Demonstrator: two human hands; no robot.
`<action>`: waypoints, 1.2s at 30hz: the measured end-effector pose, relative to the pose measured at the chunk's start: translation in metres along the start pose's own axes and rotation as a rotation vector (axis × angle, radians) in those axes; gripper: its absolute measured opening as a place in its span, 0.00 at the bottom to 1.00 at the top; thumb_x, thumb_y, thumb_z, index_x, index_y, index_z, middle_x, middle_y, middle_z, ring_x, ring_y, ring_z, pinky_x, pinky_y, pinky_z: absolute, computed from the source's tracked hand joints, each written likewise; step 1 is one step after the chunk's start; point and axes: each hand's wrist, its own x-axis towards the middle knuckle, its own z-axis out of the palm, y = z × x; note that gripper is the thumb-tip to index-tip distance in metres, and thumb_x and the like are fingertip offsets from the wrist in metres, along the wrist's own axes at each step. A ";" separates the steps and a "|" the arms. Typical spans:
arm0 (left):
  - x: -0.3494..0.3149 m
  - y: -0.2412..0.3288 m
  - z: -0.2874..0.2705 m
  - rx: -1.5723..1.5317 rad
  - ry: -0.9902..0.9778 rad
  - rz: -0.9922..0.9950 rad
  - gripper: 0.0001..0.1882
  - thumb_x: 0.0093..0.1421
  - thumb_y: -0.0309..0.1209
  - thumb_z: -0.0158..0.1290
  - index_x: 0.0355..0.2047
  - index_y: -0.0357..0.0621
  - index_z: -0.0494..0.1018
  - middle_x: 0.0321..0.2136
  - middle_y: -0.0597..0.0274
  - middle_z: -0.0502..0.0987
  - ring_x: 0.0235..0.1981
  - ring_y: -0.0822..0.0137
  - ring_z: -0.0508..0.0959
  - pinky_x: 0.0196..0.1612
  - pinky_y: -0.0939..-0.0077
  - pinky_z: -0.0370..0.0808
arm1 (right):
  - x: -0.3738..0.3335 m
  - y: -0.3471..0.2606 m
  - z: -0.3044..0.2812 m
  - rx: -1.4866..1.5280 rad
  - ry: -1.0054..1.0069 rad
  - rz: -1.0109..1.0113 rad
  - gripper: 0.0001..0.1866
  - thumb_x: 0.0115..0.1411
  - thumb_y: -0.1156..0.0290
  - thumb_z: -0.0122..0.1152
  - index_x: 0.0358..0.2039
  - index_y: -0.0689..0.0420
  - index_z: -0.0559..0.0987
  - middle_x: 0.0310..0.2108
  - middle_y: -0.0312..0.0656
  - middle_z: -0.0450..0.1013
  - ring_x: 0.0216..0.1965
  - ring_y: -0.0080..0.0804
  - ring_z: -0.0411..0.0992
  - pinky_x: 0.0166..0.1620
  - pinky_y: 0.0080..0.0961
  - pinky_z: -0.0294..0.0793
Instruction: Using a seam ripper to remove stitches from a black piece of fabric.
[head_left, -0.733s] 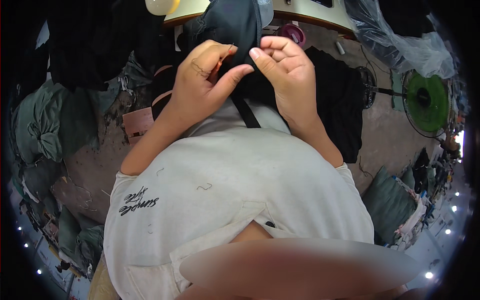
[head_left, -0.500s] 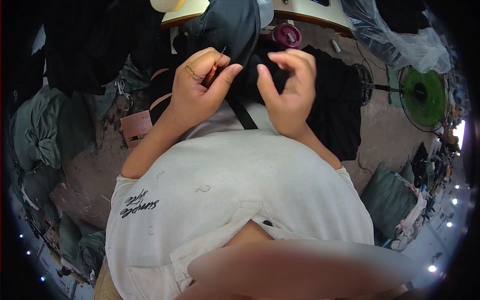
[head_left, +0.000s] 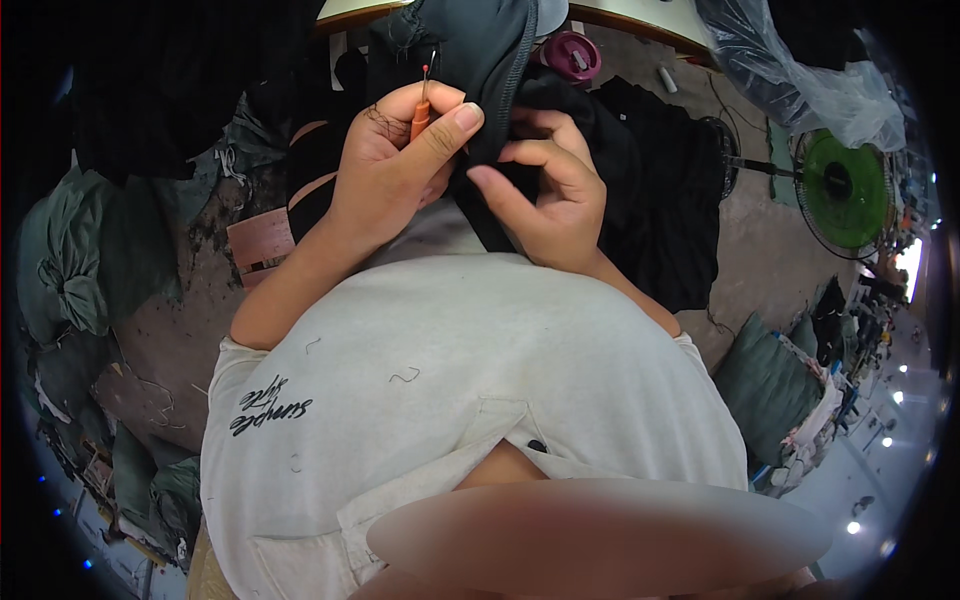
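My left hand (head_left: 392,165) is closed around a seam ripper (head_left: 421,117) with an orange handle. Its thin forked metal tip, with a small red ball on one prong, points up and away from me. A dark garment (head_left: 455,48) with a ribbed, zipper-like edge (head_left: 515,75) hangs down from the table between my hands. My left thumb lies close against that edge. With thumb and forefinger, my right hand (head_left: 560,200) pinches the garment's lower end; its other fingers curl behind, partly hidden by the cloth. Fine dark threads lie across the back of my left hand.
Black cloth (head_left: 665,200) is draped to the right of my lap. Beyond it stands a green fan (head_left: 845,190), below clear plastic sheeting (head_left: 800,90). A purple-pink round object (head_left: 572,57) sits under the table edge (head_left: 640,22). Tied green sacks (head_left: 85,250) lie at left.
My right hand has moved left and closed on the garment's lower end. The seam ripper has turned more upright in my left hand, and the garment's edge now reaches between my hands.
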 end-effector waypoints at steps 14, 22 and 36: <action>-0.001 0.004 -0.011 -0.018 0.178 0.005 0.06 0.69 0.34 0.57 0.34 0.49 0.77 0.16 0.81 0.66 0.11 0.89 0.56 0.13 0.88 0.49 | -0.016 -0.001 0.012 0.329 -0.307 0.229 0.08 0.54 0.81 0.70 0.32 0.60 0.78 0.35 0.38 0.73 0.41 0.25 0.71 0.44 0.20 0.69; -0.001 -0.004 -0.019 0.035 0.219 0.041 0.07 0.68 0.35 0.58 0.34 0.48 0.78 0.16 0.81 0.66 0.11 0.88 0.57 0.13 0.87 0.50 | -0.029 -0.012 0.008 0.628 -0.257 0.320 0.09 0.57 0.85 0.64 0.38 0.61 0.76 0.36 0.36 0.73 0.39 0.20 0.69 0.44 0.18 0.69; -0.025 0.011 -0.039 0.174 0.183 0.172 0.07 0.69 0.32 0.55 0.40 0.42 0.73 0.23 0.78 0.68 0.20 0.88 0.63 0.21 0.89 0.58 | -0.016 -0.022 0.031 0.282 -0.487 0.447 0.08 0.53 0.74 0.76 0.31 0.61 0.83 0.31 0.37 0.77 0.35 0.20 0.73 0.38 0.17 0.71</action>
